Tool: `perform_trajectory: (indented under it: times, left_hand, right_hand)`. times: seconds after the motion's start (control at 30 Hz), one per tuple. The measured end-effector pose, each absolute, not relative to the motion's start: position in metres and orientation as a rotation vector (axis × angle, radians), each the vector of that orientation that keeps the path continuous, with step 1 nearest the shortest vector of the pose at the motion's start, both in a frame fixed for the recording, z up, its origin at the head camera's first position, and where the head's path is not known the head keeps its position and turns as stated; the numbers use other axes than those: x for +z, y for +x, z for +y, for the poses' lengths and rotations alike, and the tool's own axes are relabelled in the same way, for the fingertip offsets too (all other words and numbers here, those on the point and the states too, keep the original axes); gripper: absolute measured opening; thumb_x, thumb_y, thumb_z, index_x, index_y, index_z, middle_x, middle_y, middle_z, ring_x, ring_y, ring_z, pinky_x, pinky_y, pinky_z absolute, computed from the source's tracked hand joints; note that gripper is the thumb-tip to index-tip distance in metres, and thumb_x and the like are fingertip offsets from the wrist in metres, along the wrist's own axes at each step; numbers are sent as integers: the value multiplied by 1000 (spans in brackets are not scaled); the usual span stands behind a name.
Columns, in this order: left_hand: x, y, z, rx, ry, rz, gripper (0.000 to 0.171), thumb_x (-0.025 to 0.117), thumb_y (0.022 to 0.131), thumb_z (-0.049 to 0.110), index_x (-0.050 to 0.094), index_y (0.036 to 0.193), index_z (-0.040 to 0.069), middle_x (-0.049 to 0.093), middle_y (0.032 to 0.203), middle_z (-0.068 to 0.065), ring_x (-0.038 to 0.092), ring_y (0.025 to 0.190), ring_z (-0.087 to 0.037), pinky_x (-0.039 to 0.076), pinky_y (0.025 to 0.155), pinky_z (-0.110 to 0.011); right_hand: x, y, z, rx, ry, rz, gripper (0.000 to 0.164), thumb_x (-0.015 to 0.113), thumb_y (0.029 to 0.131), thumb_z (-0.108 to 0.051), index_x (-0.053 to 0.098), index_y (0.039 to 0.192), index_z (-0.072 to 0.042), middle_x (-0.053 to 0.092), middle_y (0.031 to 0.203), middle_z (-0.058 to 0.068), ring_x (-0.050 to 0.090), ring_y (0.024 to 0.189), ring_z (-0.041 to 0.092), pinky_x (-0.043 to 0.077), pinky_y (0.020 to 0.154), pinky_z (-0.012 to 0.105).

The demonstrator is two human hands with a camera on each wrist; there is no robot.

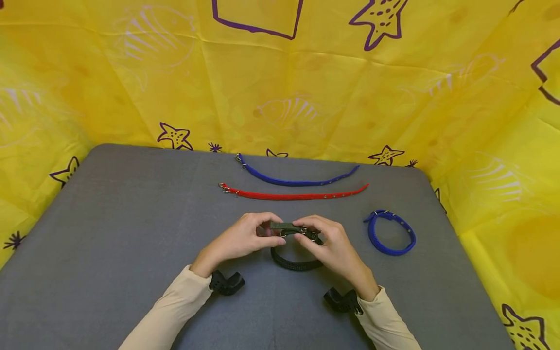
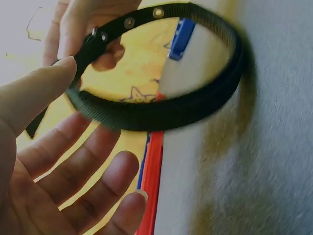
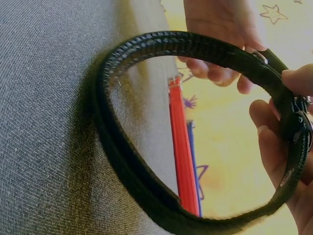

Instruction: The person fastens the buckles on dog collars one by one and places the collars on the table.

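Note:
A dark green collar (image 1: pixel 296 265) is bent into a loop between the two hands, with its tail through the metal buckle (image 3: pixel 299 105). My left hand (image 1: pixel 242 237) pinches the strap near its tail between thumb and forefinger; the other fingers spread beneath the collar (image 2: pixel 156 116) in the left wrist view. On the buckle side, my right hand (image 1: pixel 330 239) grips the strap between thumb and fingers. Metal-rimmed holes (image 2: pixel 129 23) run along one stretch of the band. The lower part of the loop hangs toward me, close over the grey table (image 1: pixel 131 218).
Beyond the hands, a red collar (image 1: pixel 288 197) lies stretched out, with a blue collar (image 1: pixel 284 183) curved behind it. To the right is another blue collar (image 1: pixel 392 252), buckled into a ring. Yellow printed cloth (image 1: pixel 280 73) stands around the table's back and sides.

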State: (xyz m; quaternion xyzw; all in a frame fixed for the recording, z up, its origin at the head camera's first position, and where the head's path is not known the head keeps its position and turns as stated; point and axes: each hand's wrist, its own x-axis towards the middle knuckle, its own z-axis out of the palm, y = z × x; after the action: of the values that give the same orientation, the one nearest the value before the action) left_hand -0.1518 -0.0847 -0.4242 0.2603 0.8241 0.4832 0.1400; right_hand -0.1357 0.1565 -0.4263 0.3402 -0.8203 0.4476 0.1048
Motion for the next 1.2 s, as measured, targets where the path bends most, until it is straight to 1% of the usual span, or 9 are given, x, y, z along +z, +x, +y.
perform_trajectory:
  times: [0.17, 0.27, 0.4, 0.5, 0.63, 0.87, 1.03, 1.07, 1.2]
  left_hand:
    - [-429, -152, -80, 1467, 750, 2359, 21, 74, 90, 32, 70, 106, 20, 67, 85, 3, 58, 70, -14, 47, 61, -24]
    - [-429, -152, -78, 1536, 724, 2341, 17, 73, 91, 29, 71, 103, 18, 68, 86, 2, 59, 72, -13, 48, 64, -25]
    - [-430, -151, -76, 1609, 713, 2322, 16, 72, 92, 27, 72, 103, 16, 70, 87, 1, 62, 77, -11, 51, 71, -25]
    - [-429, -150, -74, 1633, 712, 2320, 18, 73, 91, 27, 71, 104, 16, 71, 86, 1, 62, 77, -10, 51, 72, -25]
    - [-429, -147, -71, 1656, 738, 2337, 20, 76, 89, 27, 72, 106, 17, 70, 84, 2, 62, 74, -10, 51, 69, -24]
    - [-435, -145, -65, 1754, 932, 2424, 10, 76, 88, 19, 73, 97, 14, 68, 80, 2, 60, 70, -5, 51, 64, -22]
    - [-438, -146, -66, 1793, 1007, 2465, 9, 76, 88, 16, 74, 96, 13, 60, 68, 1, 49, 60, -2, 42, 56, -18]
    - [-438, -146, -66, 1790, 1010, 2475, 10, 76, 88, 17, 74, 97, 13, 61, 68, 1, 46, 59, -2, 41, 56, -17]
    - [-437, -147, -69, 1757, 998, 2510, 17, 75, 89, 16, 74, 105, 10, 72, 85, -1, 56, 69, 0, 49, 67, -19]
  right_hand:
    - [-426, -136, 155, 1361, 989, -2358, 25, 75, 86, -1, 71, 109, -9, 72, 102, 5, 65, 82, 8, 54, 69, 19]
    - [-426, -136, 155, 1374, 981, -2338, 26, 75, 85, 0, 70, 109, -8, 71, 103, 5, 65, 84, 9, 54, 71, 18]
    - [-426, -136, 154, 1381, 986, -2301, 26, 75, 84, 3, 71, 108, -7, 71, 101, 7, 65, 85, 10, 55, 74, 19]
    - [-425, -136, 154, 1387, 1007, -2281, 28, 75, 83, 5, 71, 108, -6, 71, 100, 7, 65, 84, 10, 56, 74, 19]
    - [-425, -136, 153, 1353, 1057, -2266, 30, 74, 84, 5, 71, 112, -6, 71, 102, 7, 65, 84, 11, 55, 74, 18]
    - [-427, -139, 153, 1247, 1124, -2198, 31, 76, 83, 3, 72, 111, -8, 71, 101, 5, 66, 88, 14, 51, 77, 17]
    - [-427, -140, 155, 1233, 1124, -2189, 31, 75, 81, 6, 73, 110, -7, 71, 99, 6, 66, 85, 14, 53, 76, 17]
    - [-427, -140, 155, 1232, 1120, -2193, 31, 75, 82, 7, 73, 110, -6, 71, 99, 6, 66, 85, 14, 53, 76, 17]
    - [-427, -141, 158, 1226, 1108, -2207, 29, 73, 83, 7, 73, 109, -6, 71, 99, 7, 67, 86, 15, 54, 77, 16]
